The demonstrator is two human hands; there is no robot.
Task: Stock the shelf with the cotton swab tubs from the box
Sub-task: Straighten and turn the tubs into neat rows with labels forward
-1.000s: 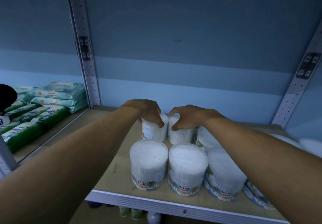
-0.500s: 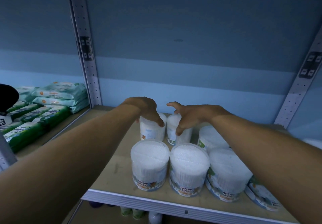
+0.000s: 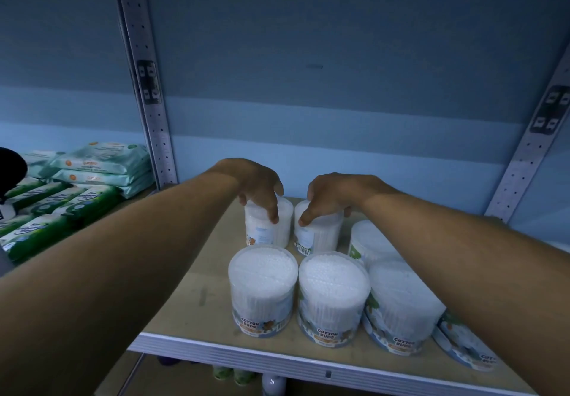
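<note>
Several clear cotton swab tubs stand on the wooden shelf (image 3: 191,300). In the back row, my left hand (image 3: 259,186) grips the top of one tub (image 3: 265,232), and my right hand (image 3: 333,195) grips the top of the tub beside it (image 3: 320,237). Both tubs rest upright on the shelf board. In front stand two more tubs (image 3: 262,291) (image 3: 333,300), labelled "Cotton Buds". Further tubs (image 3: 401,306) sit to the right, partly hidden by my right forearm. The box is out of sight.
Green and pale wet-wipe packs (image 3: 92,176) fill the neighbouring shelf bay on the left, behind a perforated metal upright (image 3: 148,112). A second upright (image 3: 530,149) stands at the right. Bottles show below the shelf's front edge (image 3: 277,361).
Both hands have shifted slightly on the two back tubs, the right hand's fingers closing down again after lifting; the tubs have been turned a little and sit slightly farther back.
</note>
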